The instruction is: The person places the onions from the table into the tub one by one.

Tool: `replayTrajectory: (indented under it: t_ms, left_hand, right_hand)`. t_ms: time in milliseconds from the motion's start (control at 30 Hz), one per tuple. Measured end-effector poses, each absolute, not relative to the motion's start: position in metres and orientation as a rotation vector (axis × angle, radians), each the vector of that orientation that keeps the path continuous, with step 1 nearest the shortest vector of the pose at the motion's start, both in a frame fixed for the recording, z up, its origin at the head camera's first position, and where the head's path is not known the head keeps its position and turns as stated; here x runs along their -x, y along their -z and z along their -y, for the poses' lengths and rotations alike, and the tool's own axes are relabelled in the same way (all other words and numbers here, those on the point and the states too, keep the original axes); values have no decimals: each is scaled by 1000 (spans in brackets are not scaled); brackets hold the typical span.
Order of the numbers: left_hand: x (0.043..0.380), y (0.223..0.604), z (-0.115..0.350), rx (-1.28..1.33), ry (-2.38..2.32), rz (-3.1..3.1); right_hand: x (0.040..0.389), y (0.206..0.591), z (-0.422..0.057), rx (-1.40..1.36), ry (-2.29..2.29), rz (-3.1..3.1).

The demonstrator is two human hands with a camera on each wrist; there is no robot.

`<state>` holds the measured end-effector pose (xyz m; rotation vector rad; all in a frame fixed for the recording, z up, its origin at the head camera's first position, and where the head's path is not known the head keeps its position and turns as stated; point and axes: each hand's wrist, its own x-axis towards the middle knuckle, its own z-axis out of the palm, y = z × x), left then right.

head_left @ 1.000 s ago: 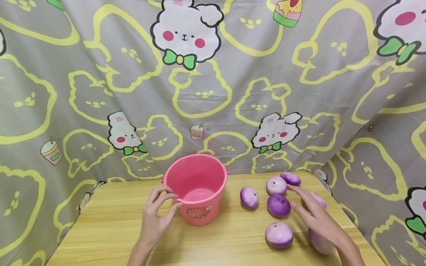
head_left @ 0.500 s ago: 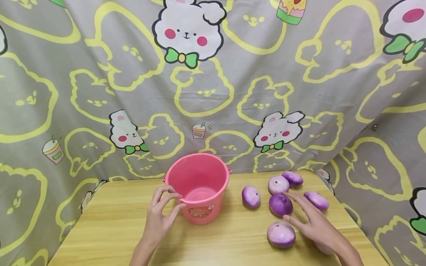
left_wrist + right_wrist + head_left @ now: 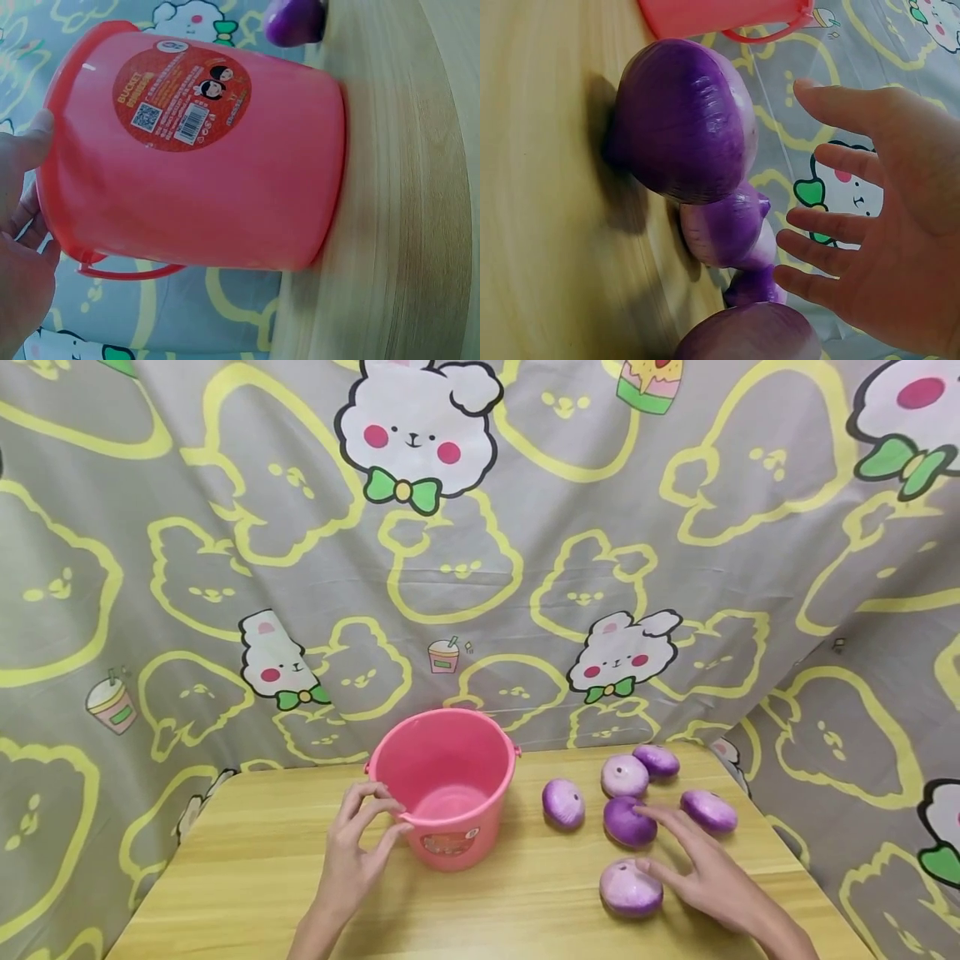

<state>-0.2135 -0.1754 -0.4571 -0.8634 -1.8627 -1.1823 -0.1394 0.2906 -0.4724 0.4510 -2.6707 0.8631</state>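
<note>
My left hand [image 3: 352, 847] pinches the near-left rim of a pink bucket [image 3: 457, 839]; its thumb [image 3: 36, 139] lies on the outside of the rim. The bucket stands upright on the table, its inside bare. My right hand [image 3: 708, 872] hovers over the purple onions at the right, fingers spread and holding nothing. Closest to it are a dark purple onion [image 3: 628, 823] near its fingertips and a paler onion [image 3: 628, 893] by its thumb. In the right wrist view, a gap shows between the hand [image 3: 900, 225] and the large onion [image 3: 682, 120].
More onions lie on the wooden table [image 3: 247, 852]: one onion [image 3: 562, 804] right of the bucket, a pale onion [image 3: 624, 775] and a purple onion [image 3: 657, 762] at the back, another onion [image 3: 709, 811] at the right. A patterned grey curtain [image 3: 480, 635] hangs behind the table.
My right hand has moved left and slightly toward me, from beside the back onions to over the nearer ones. The left hand keeps its hold on the bucket's rim.
</note>
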Motion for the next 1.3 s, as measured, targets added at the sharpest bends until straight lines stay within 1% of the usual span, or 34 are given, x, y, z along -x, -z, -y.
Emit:
replayTrajectory:
  t_ms: [400,700,833,1300]
  left_hand:
    - [206,455,178,916,1194,1843]
    - [194,442,169,954,1218,1816]
    - [194,445,170,959,1232,1812]
    - [184,444,164,972,1285,1808]
  right_hand:
    - [134,475,-284,-480,-836,2665]
    - [133,480,-279,-511,-785,2637]
    - [132,482,-277,-505,-799,2661]
    - [129,494,-274,-641,-830,2576]
